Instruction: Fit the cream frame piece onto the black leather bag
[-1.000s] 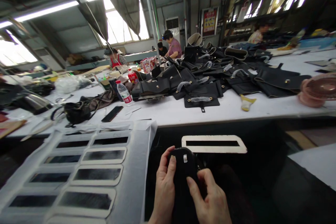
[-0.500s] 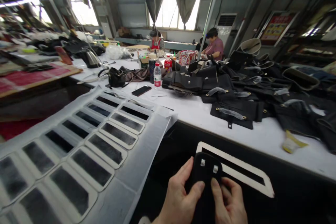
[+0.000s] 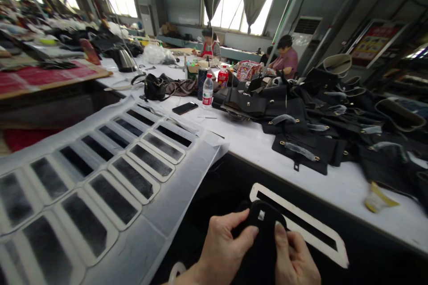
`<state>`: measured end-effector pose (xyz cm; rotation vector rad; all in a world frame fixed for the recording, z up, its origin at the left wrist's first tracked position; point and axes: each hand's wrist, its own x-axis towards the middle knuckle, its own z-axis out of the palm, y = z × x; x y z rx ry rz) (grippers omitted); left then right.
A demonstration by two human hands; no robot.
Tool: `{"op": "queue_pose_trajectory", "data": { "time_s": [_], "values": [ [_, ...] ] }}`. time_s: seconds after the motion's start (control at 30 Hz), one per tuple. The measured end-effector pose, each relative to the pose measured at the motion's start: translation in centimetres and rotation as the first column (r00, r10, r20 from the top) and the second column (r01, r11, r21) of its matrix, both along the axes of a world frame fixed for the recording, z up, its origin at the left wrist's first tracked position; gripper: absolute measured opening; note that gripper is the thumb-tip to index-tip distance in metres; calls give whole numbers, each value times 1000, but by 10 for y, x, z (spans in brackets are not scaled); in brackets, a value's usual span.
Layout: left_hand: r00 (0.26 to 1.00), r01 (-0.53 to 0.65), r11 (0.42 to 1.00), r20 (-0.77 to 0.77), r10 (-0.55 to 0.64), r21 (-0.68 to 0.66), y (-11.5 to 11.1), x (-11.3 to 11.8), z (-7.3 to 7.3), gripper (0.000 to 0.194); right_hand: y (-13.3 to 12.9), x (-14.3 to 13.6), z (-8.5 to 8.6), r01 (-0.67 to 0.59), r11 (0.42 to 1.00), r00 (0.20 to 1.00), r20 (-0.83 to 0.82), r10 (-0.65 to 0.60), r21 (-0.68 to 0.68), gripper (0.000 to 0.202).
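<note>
A black flap piece (image 3: 262,249) with a rounded end stands upright between my hands, low in the head view. One small silver metal fitting shows near its top; my right thumb covers the spot beside it. My left hand (image 3: 222,242) pinches the left edge, thumb on the face and fingers behind. On the right edge, my right hand (image 3: 296,256) grips with its thumb raised on the face and fingers curled. Just behind the flap piece lies a white-bordered frame (image 3: 339,251) with a black middle, on a dark surface.
On the left, a pale sheet (image 3: 180,196) carries rows of white-bordered black panels. Behind lie a phone (image 3: 185,107), a water bottle (image 3: 207,92) and heaped black bags (image 3: 301,151). A yellow scrap (image 3: 379,198) rests at the right. Two people (image 3: 210,46) sit farther back.
My right thumb has moved up the flap piece and now covers the second metal fitting. Both hands keep their grip. The view has shifted slightly, with the background farther right.
</note>
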<state>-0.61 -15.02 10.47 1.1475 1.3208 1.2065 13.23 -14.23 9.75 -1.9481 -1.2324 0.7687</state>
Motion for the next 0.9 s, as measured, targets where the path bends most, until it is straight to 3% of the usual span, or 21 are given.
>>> {"op": "queue_pose_trajectory", "data": {
  "time_s": [0.17,0.4,0.53,0.63,0.73,0.8,0.9],
  "values": [
    [999,-16,1000,52,14,25,0,0,-5,28,7,0,-5,52,998,944,-328,-40,27,54],
    [990,-43,999,131,46,-24,1,-1,-16,28,8,1,-3,-27,995,944,-324,56,93,48],
    [980,-53,998,190,59,-36,3,3,-15,24,10,-4,-3,-31,996,942,-332,58,87,49],
    [978,-34,997,202,48,-74,12,3,-9,25,14,-3,-8,-72,993,964,-249,94,95,48],
    [992,-22,995,124,34,-98,25,1,-7,32,19,-2,-10,-110,977,992,-43,120,181,45],
    [997,-25,992,74,34,-121,30,1,-9,35,17,-4,-9,-142,957,990,53,132,254,40],
    [992,3,976,123,25,-219,28,-1,-18,47,7,-13,-4,-175,940,984,93,154,293,30]
  ]
}}
